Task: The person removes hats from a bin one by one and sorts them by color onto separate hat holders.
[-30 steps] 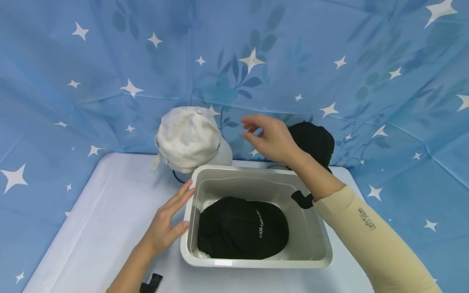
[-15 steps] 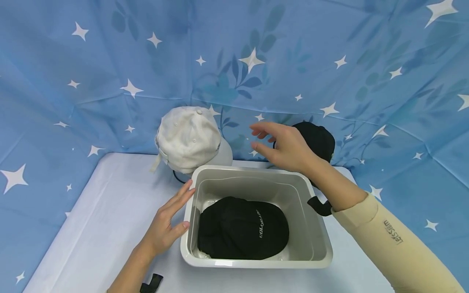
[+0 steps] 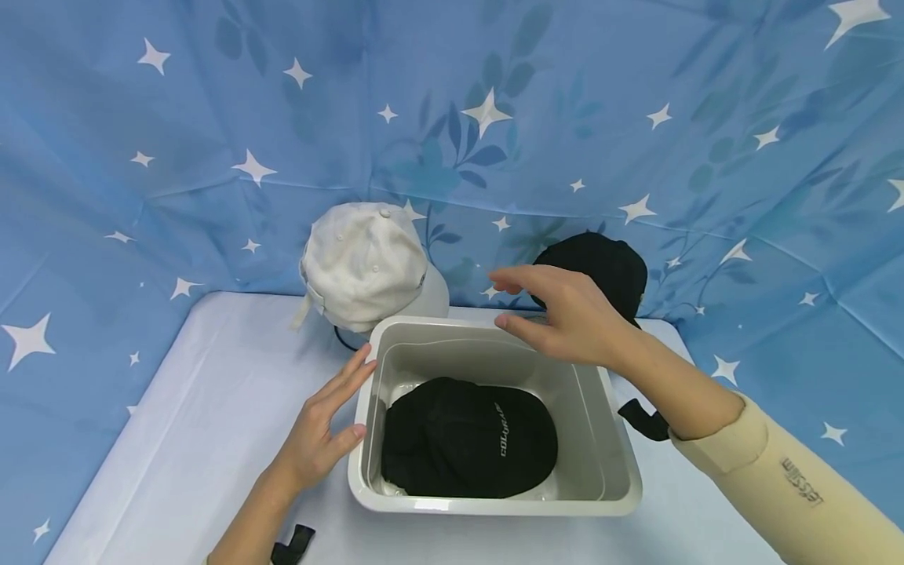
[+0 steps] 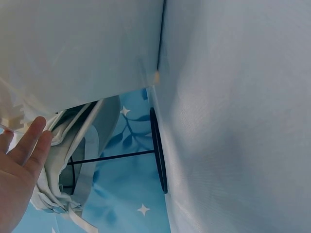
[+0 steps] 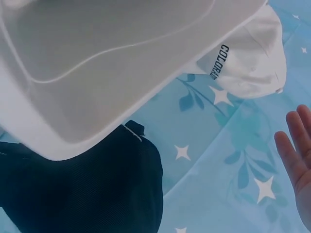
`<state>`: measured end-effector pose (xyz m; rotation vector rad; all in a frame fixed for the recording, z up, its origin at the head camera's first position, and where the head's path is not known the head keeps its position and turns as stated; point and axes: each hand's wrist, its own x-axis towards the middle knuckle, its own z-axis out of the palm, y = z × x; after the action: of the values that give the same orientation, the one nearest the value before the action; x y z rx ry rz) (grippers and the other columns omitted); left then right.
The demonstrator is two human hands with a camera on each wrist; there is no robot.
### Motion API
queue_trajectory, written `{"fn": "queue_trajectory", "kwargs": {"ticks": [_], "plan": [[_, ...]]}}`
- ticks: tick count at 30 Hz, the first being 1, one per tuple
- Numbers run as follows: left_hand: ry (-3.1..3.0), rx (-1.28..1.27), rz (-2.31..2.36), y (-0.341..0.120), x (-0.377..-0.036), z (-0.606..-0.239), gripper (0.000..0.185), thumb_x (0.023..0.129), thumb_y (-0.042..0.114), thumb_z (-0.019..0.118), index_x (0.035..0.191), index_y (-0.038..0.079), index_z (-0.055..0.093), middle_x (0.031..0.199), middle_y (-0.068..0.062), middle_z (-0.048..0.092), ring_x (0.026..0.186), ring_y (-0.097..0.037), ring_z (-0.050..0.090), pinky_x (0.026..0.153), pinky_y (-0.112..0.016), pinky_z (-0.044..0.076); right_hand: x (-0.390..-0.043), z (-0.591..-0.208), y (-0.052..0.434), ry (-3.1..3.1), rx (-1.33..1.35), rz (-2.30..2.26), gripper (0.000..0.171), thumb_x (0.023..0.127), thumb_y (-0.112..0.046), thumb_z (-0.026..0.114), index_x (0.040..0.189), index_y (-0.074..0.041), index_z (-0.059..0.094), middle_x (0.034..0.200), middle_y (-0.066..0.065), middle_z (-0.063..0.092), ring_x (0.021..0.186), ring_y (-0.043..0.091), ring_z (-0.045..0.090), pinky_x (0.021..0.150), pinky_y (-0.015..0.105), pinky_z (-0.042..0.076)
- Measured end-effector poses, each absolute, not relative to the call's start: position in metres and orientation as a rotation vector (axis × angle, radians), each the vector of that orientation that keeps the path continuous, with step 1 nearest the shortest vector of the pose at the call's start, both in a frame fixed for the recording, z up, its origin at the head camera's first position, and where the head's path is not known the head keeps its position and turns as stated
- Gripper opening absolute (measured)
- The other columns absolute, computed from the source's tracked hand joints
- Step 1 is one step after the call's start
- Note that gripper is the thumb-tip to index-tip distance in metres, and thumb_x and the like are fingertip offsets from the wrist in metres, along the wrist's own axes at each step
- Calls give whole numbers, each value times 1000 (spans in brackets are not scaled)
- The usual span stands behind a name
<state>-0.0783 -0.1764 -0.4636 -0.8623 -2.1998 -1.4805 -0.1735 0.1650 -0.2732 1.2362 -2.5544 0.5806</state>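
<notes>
Blue starry cloth [image 3: 212,118] hung behind the white table [image 3: 198,424] as I watched. Left hand [image 3: 321,428], fingers straight, pressed the tub [image 3: 607,439] on its left wall. Right hand [image 3: 565,314] hovered spread over the far rim, between the white cap [image 3: 360,267] and the far black cap [image 3: 600,263]; another black cap [image 3: 466,439] lay inside.

Blue starred backdrop around a white-covered table

A blue cloth [image 3: 452,102] printed with white stars and darker leaf sprays is hung from 9 to 3 o'clock, creased and folded at its corners. A table [image 3: 212,424] under a pale white cover is set toward 6 o'clock. Even, soft light is cast, with faint shadows.
</notes>
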Motion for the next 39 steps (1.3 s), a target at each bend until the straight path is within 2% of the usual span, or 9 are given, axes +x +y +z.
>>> {"fn": "queue_trajectory", "kwargs": {"ticks": [5,15,24,33,39], "plan": [[-2190,-868,-1477,-176,-79,-463,70,87,16,60,154,0,49,167,-18,36,153,-27,37,122,-25,27,-169,-278,173,-2533,1252,570,51,87,-22,84,134,-7,69,117,2,76,105,20,71,87,46,59],[-2177,-882,-1480,-175,-79,-463,70,86,15,59,153,-2,49,166,-19,36,153,-28,37,122,-25,27,-159,-290,188,-2532,1279,545,53,86,-22,83,135,-6,68,121,3,76,109,20,72,89,48,60],[-2162,-888,-1479,-176,-79,-463,69,87,16,59,153,-2,49,166,-21,36,153,-28,37,122,-26,28,-150,-304,196,-2546,1321,562,62,82,-22,86,138,-9,65,119,2,75,102,18,70,79,43,61],[-2151,-897,-1477,-176,-79,-462,69,88,16,59,154,-1,49,166,-21,36,153,-28,36,123,-26,27,-143,-318,201,-2572,1336,627,72,78,-28,89,141,-7,62,123,0,74,106,17,70,83,45,61],[-2153,-893,-1475,-175,-79,-462,69,87,15,59,154,-1,49,166,-21,36,153,-28,36,123,-26,27,-139,-329,199,-2646,1320,677,75,80,-35,89,144,-10,60,126,0,73,110,16,68,88,47,59]]}}
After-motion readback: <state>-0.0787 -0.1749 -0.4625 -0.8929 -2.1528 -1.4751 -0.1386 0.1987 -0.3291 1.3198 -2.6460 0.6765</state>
